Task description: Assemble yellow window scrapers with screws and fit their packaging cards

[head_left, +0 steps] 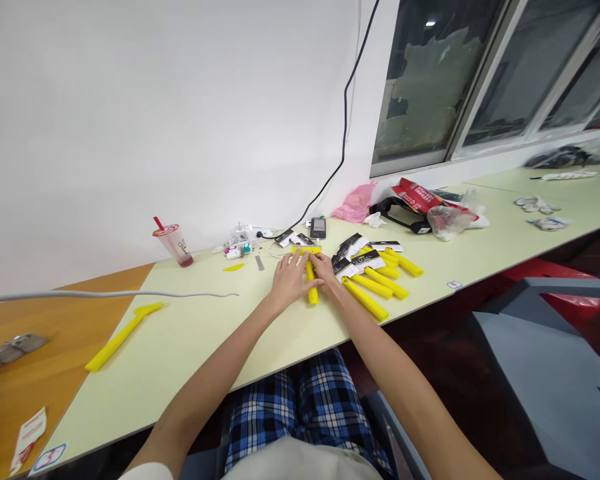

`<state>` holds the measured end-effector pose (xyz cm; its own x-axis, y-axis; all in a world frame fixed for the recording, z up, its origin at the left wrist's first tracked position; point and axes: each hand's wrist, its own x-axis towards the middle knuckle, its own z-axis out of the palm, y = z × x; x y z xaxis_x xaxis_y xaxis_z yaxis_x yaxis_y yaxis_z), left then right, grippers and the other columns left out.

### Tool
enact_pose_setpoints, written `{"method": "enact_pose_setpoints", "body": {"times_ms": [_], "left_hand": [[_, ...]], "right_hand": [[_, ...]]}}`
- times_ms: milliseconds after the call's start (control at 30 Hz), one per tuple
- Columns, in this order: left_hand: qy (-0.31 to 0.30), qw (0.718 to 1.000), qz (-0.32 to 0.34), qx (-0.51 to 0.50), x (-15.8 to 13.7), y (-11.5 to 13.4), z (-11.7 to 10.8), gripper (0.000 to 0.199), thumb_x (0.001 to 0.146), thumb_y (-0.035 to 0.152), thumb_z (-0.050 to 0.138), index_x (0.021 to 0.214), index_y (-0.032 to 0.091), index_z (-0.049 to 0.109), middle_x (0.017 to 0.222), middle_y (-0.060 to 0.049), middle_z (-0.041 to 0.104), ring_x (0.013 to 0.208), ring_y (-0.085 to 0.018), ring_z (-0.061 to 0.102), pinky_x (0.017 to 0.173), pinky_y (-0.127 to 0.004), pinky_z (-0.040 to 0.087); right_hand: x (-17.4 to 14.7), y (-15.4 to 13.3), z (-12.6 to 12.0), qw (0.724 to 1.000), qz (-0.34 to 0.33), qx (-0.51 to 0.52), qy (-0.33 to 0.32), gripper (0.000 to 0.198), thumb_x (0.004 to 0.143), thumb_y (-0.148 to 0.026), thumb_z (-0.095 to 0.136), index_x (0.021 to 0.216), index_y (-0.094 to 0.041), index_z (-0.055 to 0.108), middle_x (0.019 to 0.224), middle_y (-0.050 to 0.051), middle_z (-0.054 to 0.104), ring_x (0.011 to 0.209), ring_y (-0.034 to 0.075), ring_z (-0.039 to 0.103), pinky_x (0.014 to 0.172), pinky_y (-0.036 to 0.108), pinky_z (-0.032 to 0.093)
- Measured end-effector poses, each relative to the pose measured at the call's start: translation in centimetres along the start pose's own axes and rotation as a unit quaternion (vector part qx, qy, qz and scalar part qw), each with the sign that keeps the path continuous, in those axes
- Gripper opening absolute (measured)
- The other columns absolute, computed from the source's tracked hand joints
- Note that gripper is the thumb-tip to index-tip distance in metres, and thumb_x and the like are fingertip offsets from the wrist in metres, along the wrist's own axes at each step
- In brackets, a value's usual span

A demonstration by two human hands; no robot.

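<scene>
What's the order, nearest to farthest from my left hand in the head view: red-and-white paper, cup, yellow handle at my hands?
From your left hand:
1. Yellow handle, just right.
2. Cup, left, by the wall.
3. Red-and-white paper, far left, lower corner.

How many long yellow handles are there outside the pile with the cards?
2. One yellow handle lies near the left end of the table; the other yellow handle, partly covered, is at the left hand and right hand.
</scene>
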<state>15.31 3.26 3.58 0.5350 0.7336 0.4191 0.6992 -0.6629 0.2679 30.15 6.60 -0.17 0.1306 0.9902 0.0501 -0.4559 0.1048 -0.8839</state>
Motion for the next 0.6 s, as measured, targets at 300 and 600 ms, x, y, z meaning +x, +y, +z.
{"method": "enact_pose_setpoints", "body": {"times_ms": [300, 600], "left_hand": [[-0.14, 0.983, -0.071, 0.091, 0.4, 3.7, -2.2, 0.113, 0.089, 0.044, 0.084, 0.182, 0.024, 0.022, 0.188, -0.024, 0.02, 0.152, -0.049, 0.055, 0.114, -0.058, 0.053], [-0.08, 0.989, -0.118, 0.047, 0.8, 4.3, -0.7, 0.089, 0.094, 0.015, 0.065, 0.177, 0.031, 0.037, 0.188, -0.022, 0.017, 0.13, -0.047, 0.073, 0.101, -0.057, 0.061]], "right_hand": [[0.1, 0.5, -0.2, 0.997, -0.048, 0.014, 0.059, 0.05, 0.059, -0.057, 0.096, 0.08, -0.023, 0.065, 0.068, -0.007, 0.063, 0.066, 0.015, 0.058, 0.061, 0.028, 0.046], [-0.6, -0.1, -0.1, 0.999, -0.036, 0.035, 0.001, 0.049, 0.059, -0.05, 0.101, 0.087, -0.023, 0.07, 0.081, -0.001, 0.075, 0.085, 0.021, 0.074, 0.071, 0.03, 0.055]]}}
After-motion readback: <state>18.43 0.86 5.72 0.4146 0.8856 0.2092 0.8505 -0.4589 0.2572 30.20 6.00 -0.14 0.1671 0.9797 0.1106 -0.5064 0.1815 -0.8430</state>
